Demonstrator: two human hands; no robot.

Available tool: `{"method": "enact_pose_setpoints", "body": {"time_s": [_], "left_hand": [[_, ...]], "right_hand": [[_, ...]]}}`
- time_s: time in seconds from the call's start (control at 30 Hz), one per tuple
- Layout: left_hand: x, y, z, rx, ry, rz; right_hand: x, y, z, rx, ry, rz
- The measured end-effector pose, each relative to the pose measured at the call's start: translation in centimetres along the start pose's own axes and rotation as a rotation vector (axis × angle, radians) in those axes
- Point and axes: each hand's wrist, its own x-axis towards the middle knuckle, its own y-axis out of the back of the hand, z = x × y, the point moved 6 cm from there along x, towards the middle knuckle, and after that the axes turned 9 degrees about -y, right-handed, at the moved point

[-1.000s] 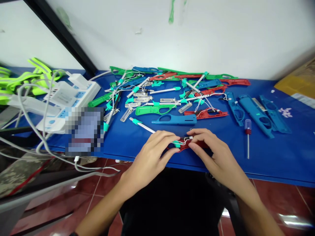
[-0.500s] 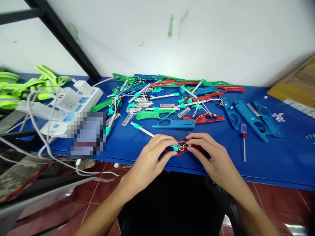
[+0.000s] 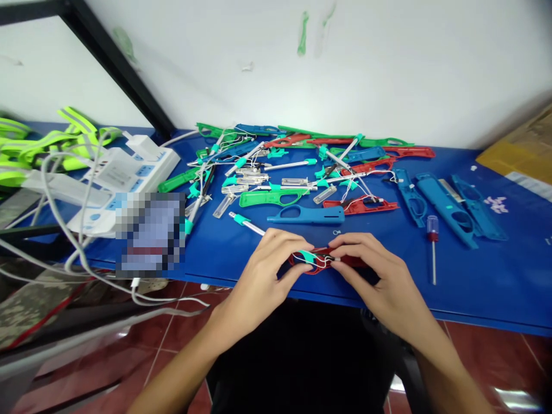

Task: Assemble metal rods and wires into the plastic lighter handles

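Note:
A red plastic shell lies between my hands near the table's front edge, with a teal piece and thin white wires in it. My left hand pinches the shell's left end and the teal piece. Gripping the right part of the shell, my right hand has its fingertips at the wires and a small dark part. A metal rod with a teal tip sticks out to the left behind my left fingers. Just behind my hands lies a blue shell half.
Green, red and blue shells, rods and clear tanks are heaped at the back. A screwdriver and blue shells lie right. Left are a power strip, cables and a blurred phone. A cardboard box stands back right.
Both hands stay on the red shell, with the fingers slightly shifted around the teal piece and wires. The camera view has moved a little.

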Motion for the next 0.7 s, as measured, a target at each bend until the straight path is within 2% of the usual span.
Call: {"method": "enact_pose_setpoints", "body": {"time_s": [0.5, 0.7], "left_hand": [[-0.5, -0.6, -0.1, -0.011, 0.035, -0.101], [-0.5, -0.3, -0.1, -0.013, 0.03, -0.087]], "right_hand": [[-0.2, 0.0, -0.8, -0.015, 0.029, -0.01], [0.2, -0.2, -1.4, 0.01, 0.061, -0.031]]}}
